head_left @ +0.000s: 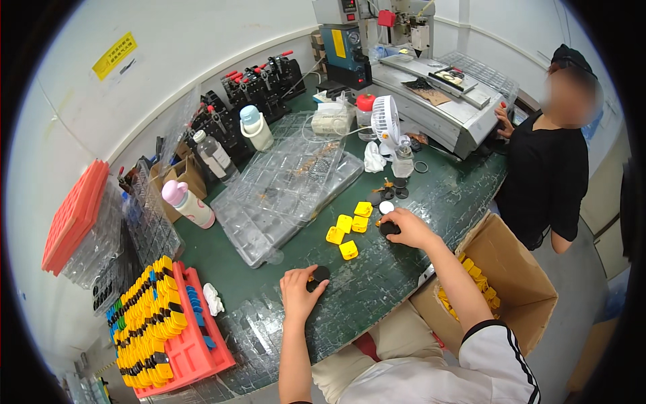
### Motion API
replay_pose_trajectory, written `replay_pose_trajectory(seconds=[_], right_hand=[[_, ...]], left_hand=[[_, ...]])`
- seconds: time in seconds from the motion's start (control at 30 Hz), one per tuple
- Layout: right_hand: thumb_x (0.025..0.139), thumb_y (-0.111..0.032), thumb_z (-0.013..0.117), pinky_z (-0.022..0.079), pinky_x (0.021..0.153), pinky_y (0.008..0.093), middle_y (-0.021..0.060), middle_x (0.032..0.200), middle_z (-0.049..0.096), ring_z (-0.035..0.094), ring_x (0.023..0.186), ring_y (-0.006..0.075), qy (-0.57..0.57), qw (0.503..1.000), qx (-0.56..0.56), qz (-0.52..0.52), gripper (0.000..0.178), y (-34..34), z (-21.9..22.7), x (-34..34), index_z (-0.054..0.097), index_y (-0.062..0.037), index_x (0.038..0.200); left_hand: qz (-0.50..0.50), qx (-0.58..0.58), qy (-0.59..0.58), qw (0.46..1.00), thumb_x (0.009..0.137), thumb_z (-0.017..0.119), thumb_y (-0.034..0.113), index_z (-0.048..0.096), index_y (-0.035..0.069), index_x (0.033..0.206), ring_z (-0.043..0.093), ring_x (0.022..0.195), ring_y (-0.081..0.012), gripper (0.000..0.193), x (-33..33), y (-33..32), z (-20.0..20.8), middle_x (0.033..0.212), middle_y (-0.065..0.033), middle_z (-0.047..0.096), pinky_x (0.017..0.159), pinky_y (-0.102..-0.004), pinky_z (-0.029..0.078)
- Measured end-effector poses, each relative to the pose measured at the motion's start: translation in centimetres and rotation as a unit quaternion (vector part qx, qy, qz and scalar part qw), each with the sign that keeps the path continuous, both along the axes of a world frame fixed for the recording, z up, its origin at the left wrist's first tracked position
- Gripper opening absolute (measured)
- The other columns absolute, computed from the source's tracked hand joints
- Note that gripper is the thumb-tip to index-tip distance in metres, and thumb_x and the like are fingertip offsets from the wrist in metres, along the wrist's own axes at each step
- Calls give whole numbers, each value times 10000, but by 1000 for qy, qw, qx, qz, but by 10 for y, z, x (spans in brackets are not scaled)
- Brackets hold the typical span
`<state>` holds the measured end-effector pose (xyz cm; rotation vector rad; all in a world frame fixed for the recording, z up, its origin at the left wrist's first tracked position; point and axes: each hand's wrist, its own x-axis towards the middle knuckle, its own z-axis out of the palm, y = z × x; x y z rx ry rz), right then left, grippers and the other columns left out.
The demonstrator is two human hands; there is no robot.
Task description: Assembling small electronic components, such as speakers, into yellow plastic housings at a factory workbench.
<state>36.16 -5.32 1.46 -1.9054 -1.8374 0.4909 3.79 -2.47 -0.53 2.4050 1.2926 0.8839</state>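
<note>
Our left hand [301, 294] pinches a black disc [321, 273] between thumb and fingertips, over the near part of the green table [370, 283]. Our right hand [410, 229] grips a second black piece [389, 229] the same way, at about two o'clock from the left; we cannot tell whether either piece touches the tabletop. Loose yellow blocks [348, 250] lie between our hands, at nine o'clock from the right one. A white disc [386, 207] sits just beside the second piece, at twelve o'clock. A cardboard box [525, 276] of yellow parts stands at four o'clock from our right hand.
</note>
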Motion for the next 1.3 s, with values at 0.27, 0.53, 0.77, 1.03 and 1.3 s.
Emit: replay_pose_trajectory(seconds=[0.27, 0.53, 0.77, 1.03, 1.3], right_hand=[[669, -140, 716, 446, 873, 375, 100, 1058, 527, 516, 1047, 290, 22, 1000, -7, -4, 374, 2, 5, 1, 599, -125, 1024], [676, -187, 725, 446, 872, 371, 97, 1071, 517, 516, 1052, 285, 13, 1000, -26, -1, 386, 0, 8, -4, 598, -137, 1036], [726, -157, 670, 448, 853, 387, 119, 1056, 507, 501, 1029, 296, -37, 994, 100, 13, 376, 8, 11, -18, 546, -84, 1073], [751, -93, 580, 460, 804, 420, 135, 999, 551, 527, 996, 319, -37, 975, 168, 143, 331, 130, 17, -97, 510, -54, 1072], [782, -52, 504, 456, 821, 438, 183, 1010, 581, 548, 996, 329, -60, 979, 185, 58, 244, 260, -16, -133, 505, -14, 1024]], left_hand=[[4, 44, -44, 998, 692, 754, 218, 601, 95, 1108, 522, 1012, -249, 461, 12, 5, 6, 1092, -77, 589, 903, -371, 387], [107, -320, -299, 892, 842, 571, 68, 426, 87, 1300, 572, 973, -182, 481, 61, 91, 6, 1139, -148, 546, 808, -295, 491], [-64, -415, -595, 686, 894, 481, 68, 384, 25, 1316, 571, 1037, -260, 436, 40, 122, 50, 1040, -150, 576, 884, -348, 491], [-108, -357, -597, 711, 917, 446, 197, 310, 24, 1364, 509, 1134, -313, 499, -8, 155, 138, 1222, -247, 471, 938, -361, 460], [-233, -344, -697, 584, 914, 375, 325, 250, 63, 1407, 364, 1271, -364, 571, -28, 147, 125, 1355, -271, 341, 993, -439, 386]])
